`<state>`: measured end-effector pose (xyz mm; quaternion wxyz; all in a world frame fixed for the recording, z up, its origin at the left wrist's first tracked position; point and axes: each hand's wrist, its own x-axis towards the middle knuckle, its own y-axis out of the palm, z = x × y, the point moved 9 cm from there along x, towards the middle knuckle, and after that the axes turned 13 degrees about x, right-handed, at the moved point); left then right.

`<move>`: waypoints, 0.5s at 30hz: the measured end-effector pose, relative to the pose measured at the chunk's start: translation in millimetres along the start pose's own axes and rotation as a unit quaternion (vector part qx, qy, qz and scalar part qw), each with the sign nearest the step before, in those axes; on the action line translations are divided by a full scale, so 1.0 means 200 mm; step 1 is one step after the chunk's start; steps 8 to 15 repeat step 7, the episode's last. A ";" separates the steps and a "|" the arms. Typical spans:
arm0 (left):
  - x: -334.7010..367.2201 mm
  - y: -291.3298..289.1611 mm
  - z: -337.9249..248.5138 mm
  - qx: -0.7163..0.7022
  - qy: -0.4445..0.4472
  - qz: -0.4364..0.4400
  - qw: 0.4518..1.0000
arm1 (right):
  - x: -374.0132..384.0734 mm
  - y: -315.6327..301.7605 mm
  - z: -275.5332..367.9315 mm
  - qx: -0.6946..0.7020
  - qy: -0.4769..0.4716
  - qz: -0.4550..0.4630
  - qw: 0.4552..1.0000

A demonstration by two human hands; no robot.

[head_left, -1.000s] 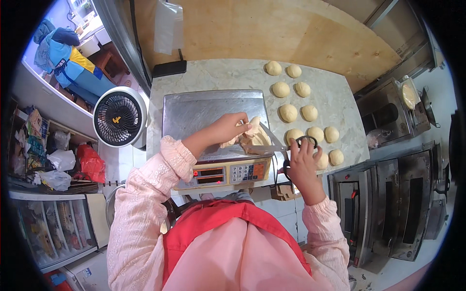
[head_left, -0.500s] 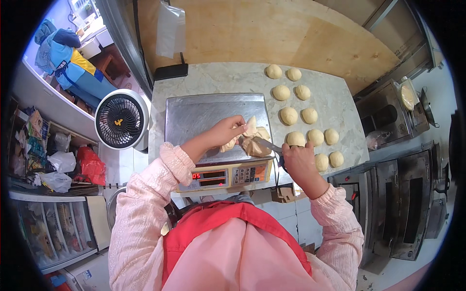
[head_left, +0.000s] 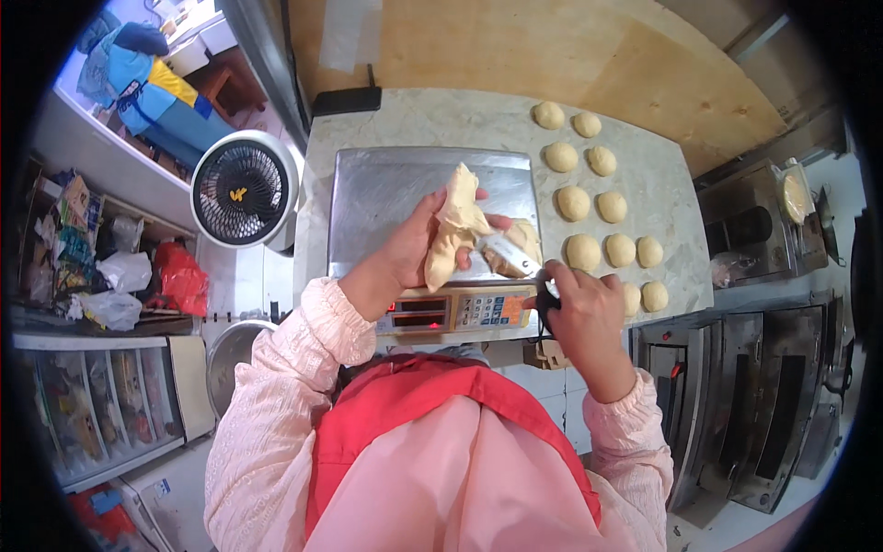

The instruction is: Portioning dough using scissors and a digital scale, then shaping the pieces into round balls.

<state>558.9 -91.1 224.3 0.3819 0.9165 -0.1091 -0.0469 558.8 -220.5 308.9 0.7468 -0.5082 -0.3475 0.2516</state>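
Note:
My left hand (head_left: pixel 407 244) is wrapped round a long, uneven piece of pale dough (head_left: pixel 460 204), holding it over the steel pan of a digital scale (head_left: pixel 372 189). In my right hand (head_left: pixel 589 322) is a knife (head_left: pixel 506 251) with a dark handle. Its shiny blade points left, its tip at the dough near my left fingers; whether it touches cannot be made out. Behind the blade lies another lump of dough (head_left: pixel 526 237) on the right part of the pan, partly hidden. Round dough balls (head_left: pixel 573 203) stand in rows right of the scale.
The marbled table (head_left: pixel 501 109) meets a wooden board (head_left: pixel 543 55) at the back. A dark flat object (head_left: pixel 347 100) lies at its far left corner. A round fan (head_left: pixel 241 190) stands to the left, metal ovens (head_left: pixel 736 396) to the right. Another person (head_left: pixel 152 87) is at far left.
The dough in my left hand has come up off the scale and hangs longer. My right hand has turned the knife so the flat of its blade shows. The whole view has shifted slightly.

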 end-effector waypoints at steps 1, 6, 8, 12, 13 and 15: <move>-0.03 0.03 0.03 -0.036 -0.033 -0.011 0.999 | -0.01 0.05 0.03 0.015 -0.004 0.022 1.000; -0.15 -0.05 0.11 -0.149 -0.008 0.090 0.985 | -0.03 0.18 0.14 0.098 -0.017 0.061 0.993; -0.17 -0.09 0.08 -0.136 0.019 0.064 0.988 | -0.03 0.18 0.14 0.100 -0.018 0.061 0.993; -0.17 -0.09 0.08 -0.136 0.019 0.064 0.988 | -0.03 0.18 0.14 0.100 -0.018 0.061 0.993; -0.17 -0.09 0.08 -0.136 0.019 0.064 0.988 | -0.03 0.18 0.14 0.100 -0.018 0.061 0.993; -0.17 -0.09 0.08 -0.136 0.019 0.064 0.988 | -0.03 0.18 0.14 0.100 -0.018 0.061 0.993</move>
